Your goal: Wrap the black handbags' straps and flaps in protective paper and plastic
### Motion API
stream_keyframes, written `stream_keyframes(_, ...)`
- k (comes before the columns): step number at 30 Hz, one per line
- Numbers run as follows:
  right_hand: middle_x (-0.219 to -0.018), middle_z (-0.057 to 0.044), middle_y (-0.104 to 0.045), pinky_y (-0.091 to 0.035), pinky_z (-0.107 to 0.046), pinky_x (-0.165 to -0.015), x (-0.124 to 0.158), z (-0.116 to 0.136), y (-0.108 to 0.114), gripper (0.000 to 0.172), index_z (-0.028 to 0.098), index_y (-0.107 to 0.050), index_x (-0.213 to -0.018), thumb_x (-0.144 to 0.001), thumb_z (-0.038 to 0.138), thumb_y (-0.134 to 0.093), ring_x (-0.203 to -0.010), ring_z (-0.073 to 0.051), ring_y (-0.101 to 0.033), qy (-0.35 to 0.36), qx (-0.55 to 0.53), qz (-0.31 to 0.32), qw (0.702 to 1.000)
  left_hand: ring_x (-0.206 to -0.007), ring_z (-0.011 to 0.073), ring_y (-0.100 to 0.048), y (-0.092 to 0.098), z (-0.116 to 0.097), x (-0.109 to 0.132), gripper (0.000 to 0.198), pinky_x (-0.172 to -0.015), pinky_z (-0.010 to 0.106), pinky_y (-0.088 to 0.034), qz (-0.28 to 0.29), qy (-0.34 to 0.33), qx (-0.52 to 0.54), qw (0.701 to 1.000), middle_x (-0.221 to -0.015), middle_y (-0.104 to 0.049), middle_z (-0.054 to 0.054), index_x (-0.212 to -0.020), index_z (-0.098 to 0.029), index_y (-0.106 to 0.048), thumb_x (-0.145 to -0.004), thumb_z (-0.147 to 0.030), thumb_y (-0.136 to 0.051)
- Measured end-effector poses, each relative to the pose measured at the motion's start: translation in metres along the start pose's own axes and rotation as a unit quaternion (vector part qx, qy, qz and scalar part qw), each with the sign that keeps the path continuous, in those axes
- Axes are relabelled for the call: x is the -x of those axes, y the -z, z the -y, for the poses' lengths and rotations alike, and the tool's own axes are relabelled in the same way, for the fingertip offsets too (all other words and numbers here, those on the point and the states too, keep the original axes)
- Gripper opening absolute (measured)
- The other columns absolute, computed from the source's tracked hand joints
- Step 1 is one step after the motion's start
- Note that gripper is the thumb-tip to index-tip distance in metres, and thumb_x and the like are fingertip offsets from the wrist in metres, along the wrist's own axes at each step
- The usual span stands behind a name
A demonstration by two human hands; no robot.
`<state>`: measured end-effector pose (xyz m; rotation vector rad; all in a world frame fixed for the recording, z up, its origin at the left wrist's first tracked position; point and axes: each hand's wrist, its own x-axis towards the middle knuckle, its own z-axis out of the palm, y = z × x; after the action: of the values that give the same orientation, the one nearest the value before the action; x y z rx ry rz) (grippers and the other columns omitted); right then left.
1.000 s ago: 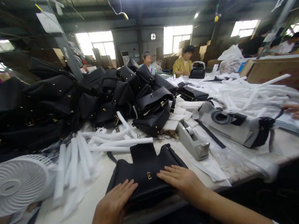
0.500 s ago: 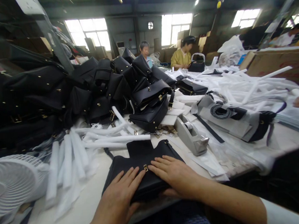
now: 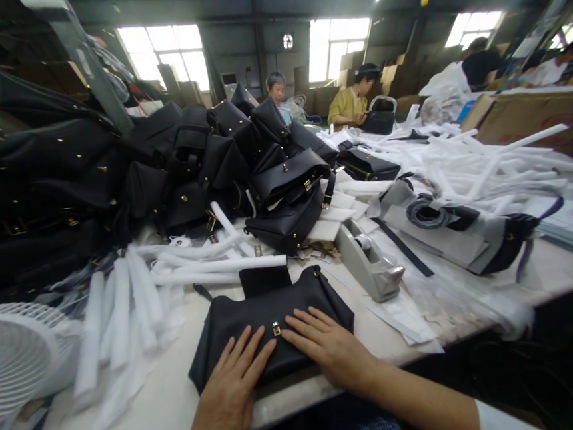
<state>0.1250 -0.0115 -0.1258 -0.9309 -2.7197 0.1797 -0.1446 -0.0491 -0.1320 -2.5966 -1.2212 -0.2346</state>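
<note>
A bag point(image 3: 255, 315) is pressed flat at the table's point(image 3: 173, 405) near edge under the left hand point(image 3: 231, 387) and right hand point(image 3: 328, 348), both spread open; pushed unevenly, it could be slid off.

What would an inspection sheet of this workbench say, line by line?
Surface: white table, mostly covered.
Job's things: black handbag lying flat near the front edge, gold clasp at its middle.
Clutter: pile of black bags, white rolls, grey tape dispenser, white fan at left.
Hands: left hand and right hand flat and open on the handbag, either side of the clasp.
Cables: nothing seen.
Surroundings: people at the far end, bright windows, cardboard box at right.
</note>
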Motion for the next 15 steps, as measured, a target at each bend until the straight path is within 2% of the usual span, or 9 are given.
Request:
stream_keyframes(2,-0.158,-0.008,-0.031,-0.020,-0.050,-0.119,0.004,-0.003,0.000,0.066,0.022,-0.028,-0.152,-0.092,0.026,-0.055,-0.146,-0.027,-0.022,0.013,-0.029,0.009,0.999,-0.141,0.0303,-0.035,-0.003,-0.001,0.000,0.062,-0.107,0.049,-0.042,-0.004,-0.015,0.001,1.000,-0.157,-0.034,0.008,-0.150,-0.028,-0.029,-0.092,-0.023,-0.050)
stream_keyframes(4,-0.159,-0.011,-0.027,-0.019,-0.053,-0.119,0.004,-0.006,-0.001,0.077,0.021,-0.028,-0.152,-0.087,0.044,-0.062,-0.147,-0.030,-0.019,0.028,-0.038,0.014,0.999,-0.137,0.0316,-0.042,-0.006,0.001,-0.002,0.064,-0.103,0.049,-0.047,-0.021,-0.034,-0.021,0.999,-0.154,-0.040,0.010,-0.150,-0.030,-0.030,-0.092,-0.035,-0.056)
stream_keyframes(7,-0.152,-0.017,-0.038,-0.028,-0.053,-0.115,0.000,-0.008,-0.010,0.079,0.014,-0.035,-0.149,-0.086,0.054,-0.062,-0.142,-0.034,-0.030,0.032,0.010,-0.014,0.999,-0.127,0.0296,-0.054,-0.012,0.003,-0.004,0.059,-0.096,0.044,-0.052,-0.050,-0.045,-0.079,0.995,-0.144,-0.053,0.010,-0.149,-0.029,-0.033,-0.094,-0.029,-0.053)
stream_keyframes(11,-0.134,-0.020,-0.059,-0.046,-0.046,-0.104,0.004,0.000,-0.028,0.046,0.006,-0.053,-0.135,-0.095,0.030,-0.053,-0.124,-0.033,-0.055,0.054,0.121,-0.100,0.986,-0.122,0.0252,-0.059,-0.008,-0.008,0.003,0.055,-0.097,0.036,-0.051,-0.084,-0.071,-0.124,0.986,-0.137,-0.059,0.011,-0.149,-0.026,-0.033,-0.096,-0.013,-0.036)
stream_keyframes(13,-0.129,-0.018,-0.063,-0.049,-0.044,-0.101,0.016,0.008,-0.030,0.038,0.006,-0.057,-0.131,-0.097,0.018,-0.045,-0.120,-0.030,-0.059,0.075,0.147,-0.132,0.978,-0.120,0.0249,-0.061,-0.002,-0.021,0.012,0.056,-0.095,0.035,-0.051,-0.101,-0.069,-0.134,0.983,-0.135,-0.062,0.010,-0.149,-0.028,-0.034,-0.096,-0.010,-0.030)
stream_keyframes(15,-0.132,-0.017,-0.062,-0.048,-0.045,-0.102,0.031,0.020,-0.024,0.038,0.006,-0.056,-0.132,-0.097,0.014,-0.042,-0.123,-0.030,-0.057,0.076,0.140,-0.136,0.978,-0.120,0.0253,-0.061,0.003,-0.035,0.021,0.056,-0.095,0.035,-0.051,-0.109,-0.055,-0.138,0.983,-0.134,-0.062,0.009,-0.149,-0.031,-0.034,-0.096,-0.012,-0.030)
